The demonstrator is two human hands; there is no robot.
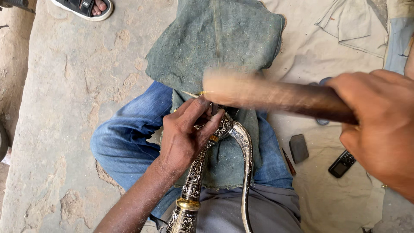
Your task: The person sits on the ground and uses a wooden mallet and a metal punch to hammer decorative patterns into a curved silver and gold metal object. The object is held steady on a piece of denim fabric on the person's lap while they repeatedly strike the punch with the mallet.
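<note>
Head view: I sit on the ground.
Left hand (186, 136): I grip a patterned cane (195, 172).
Right hand (379, 125): I grip a blurry wooden stick (276, 96).

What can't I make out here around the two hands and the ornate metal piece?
Head view:
- Wooden mallet: its striking end is motion-blurred.
- Ornate metal piece: its top is covered by the left hand, its base cut off by the bottom edge.
- Right hand: cut off by the right edge.
- Small dark phone: too small for details.

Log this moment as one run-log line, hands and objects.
left hand: grips ornate metal handle on green cloth | right hand: holds blurred wooden mallet
</note>
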